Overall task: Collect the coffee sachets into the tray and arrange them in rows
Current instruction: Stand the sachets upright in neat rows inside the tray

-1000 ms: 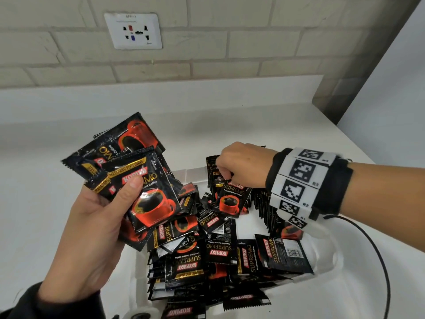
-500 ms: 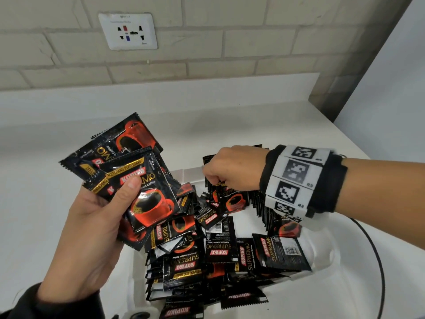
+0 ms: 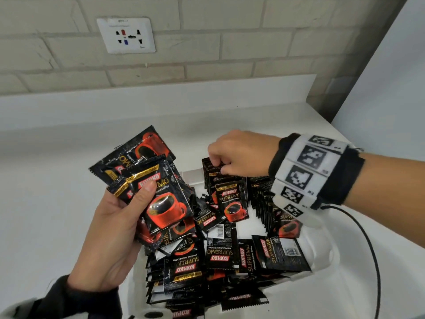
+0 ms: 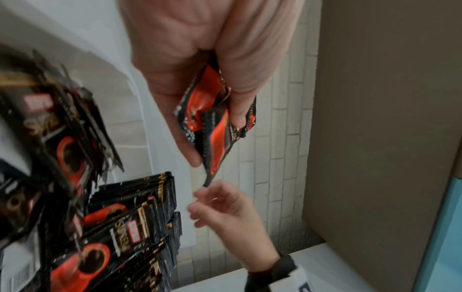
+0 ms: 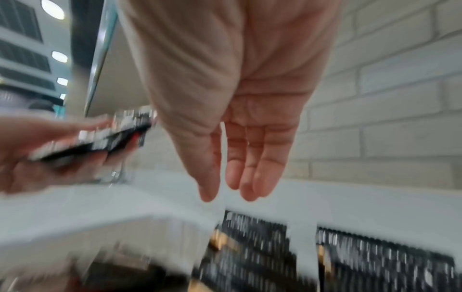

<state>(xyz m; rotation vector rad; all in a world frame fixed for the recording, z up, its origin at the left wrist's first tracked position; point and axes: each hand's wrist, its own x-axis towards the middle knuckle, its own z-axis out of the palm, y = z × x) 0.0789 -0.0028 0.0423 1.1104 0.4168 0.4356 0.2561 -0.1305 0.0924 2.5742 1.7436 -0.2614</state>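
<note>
My left hand [image 3: 147, 196] grips a fanned bunch of black-and-red coffee sachets [image 3: 161, 199] above the left side of the white tray [image 3: 322, 252]; the left wrist view shows the same left hand [image 4: 212, 118] and the bunch of sachets [image 4: 215, 126]. My right hand [image 3: 218, 162] hovers over the tray's far end, fingertips at the top edges of an upright row of sachets [image 3: 232, 201]. In the right wrist view the right hand [image 5: 225, 193] holds nothing, fingers loosely straight. A second upright row [image 3: 264, 196] stands under my right wrist. Loose sachets [image 3: 195, 261] lie piled in the tray's near half.
The tray sits on a white counter [image 3: 46, 203] against a brick wall with a wall socket [image 3: 126, 35]. A black cable [image 3: 368, 238] loops from my right wrist over the counter. A grey panel [image 3: 391, 88] closes off the right side.
My right hand set the sachet it was pinching at the front of the upright row and let go, then rose slightly. My left hand kept its bunch.
</note>
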